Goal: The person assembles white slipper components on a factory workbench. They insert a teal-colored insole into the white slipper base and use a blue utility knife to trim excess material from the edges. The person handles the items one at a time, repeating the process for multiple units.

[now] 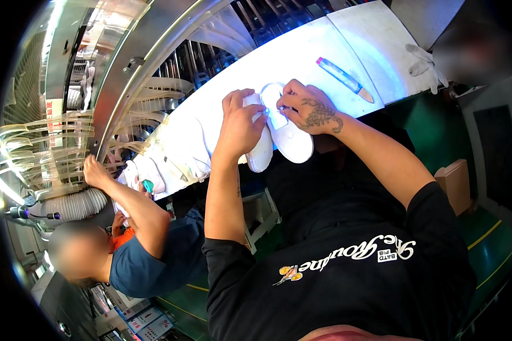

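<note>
Left grip [240, 125]: fingertips pinched together over left white shoe [260, 150]. Right grip [312, 108]: fingertips also pinched, at opening of right white shoe [294, 142]. Cannot tell what lies between either hand's fingertips; too small. Shoes side by side on table [301, 51], toes past near edge. Farther right, pointed tool [344, 78] with pink end; beyond it, pale glove [424, 63]. Left, co-worker [153, 261] in dark blue shirt.
</note>
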Demonstrator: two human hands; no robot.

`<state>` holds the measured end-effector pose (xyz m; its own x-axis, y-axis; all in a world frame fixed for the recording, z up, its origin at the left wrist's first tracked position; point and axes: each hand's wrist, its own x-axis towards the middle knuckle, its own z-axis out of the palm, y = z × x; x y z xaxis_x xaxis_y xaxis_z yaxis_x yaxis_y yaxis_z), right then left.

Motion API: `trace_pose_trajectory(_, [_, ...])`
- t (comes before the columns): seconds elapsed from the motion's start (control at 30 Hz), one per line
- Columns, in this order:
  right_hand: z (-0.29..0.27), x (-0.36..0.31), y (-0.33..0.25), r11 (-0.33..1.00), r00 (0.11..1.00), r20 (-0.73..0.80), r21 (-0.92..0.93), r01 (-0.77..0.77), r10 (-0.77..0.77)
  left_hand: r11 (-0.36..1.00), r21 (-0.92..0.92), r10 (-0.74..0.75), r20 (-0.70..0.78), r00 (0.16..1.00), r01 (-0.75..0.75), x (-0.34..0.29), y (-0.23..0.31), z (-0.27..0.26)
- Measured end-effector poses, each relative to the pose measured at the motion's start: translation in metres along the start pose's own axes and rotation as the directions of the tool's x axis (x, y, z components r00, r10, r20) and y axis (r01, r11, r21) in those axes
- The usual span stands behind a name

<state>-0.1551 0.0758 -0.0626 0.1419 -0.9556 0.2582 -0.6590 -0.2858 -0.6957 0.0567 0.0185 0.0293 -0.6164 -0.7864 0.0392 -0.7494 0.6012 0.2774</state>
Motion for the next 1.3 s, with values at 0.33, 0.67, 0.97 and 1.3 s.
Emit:
trace_pose_trajectory(0.33, [0.002, 0.002, -0.003, 0.999, 0.999, -0.008, 0.003, -0.040, 0.040, 0.989, -0.065, -0.129, 0.056, 0.990, 0.133, 0.006, 0.004, 0.005])
trace_pose_trajectory(0.67, [0.015, 0.005, -0.011, 0.993, 0.993, -0.089, 0.092, -0.070, 0.078, 0.988, -0.106, -0.109, 0.025, 0.994, 0.111, 0.006, -0.002, 0.010])
trace_pose_trajectory(0.97, [0.015, 0.003, -0.009, 0.995, 0.995, -0.096, 0.100, -0.026, 0.036, 0.999, -0.042, -0.026, 0.019, 0.999, 0.027, 0.005, 0.002, 0.012])
trace_pose_trajectory(1.3, [0.016, 0.003, -0.009, 0.990, 0.995, -0.073, 0.124, -0.065, 0.074, 0.999, -0.050, -0.019, 0.006, 1.000, 0.020, 0.002, -0.003, 0.016])
